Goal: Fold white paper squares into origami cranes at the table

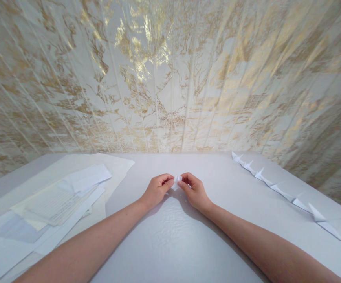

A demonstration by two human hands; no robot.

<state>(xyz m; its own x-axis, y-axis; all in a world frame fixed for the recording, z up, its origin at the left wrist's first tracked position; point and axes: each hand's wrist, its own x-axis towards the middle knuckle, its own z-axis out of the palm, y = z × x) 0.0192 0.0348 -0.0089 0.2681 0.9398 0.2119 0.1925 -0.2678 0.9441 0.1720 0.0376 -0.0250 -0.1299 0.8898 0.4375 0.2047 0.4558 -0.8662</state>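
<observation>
Pinching unfinished-looking folded white paper (176, 182) with left hand (158, 190) and right hand (196, 192), we judge white worktop's (170, 243) right-edge white paper cranes (280, 191) complete.

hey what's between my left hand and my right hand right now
A small piece of folded white paper, held between your left hand and right hand; the head view shows it.

A: Backdrop (170, 98)?
B: White, gold tree-and-landscape print, vertical folds.
A: Light?
B: Metallic glare (139, 59) at upper centre; far right dimmer.
A: Table (164, 247)?
B: White, faintly glossy, surface rippled near middle; far edge along backdrop.
</observation>
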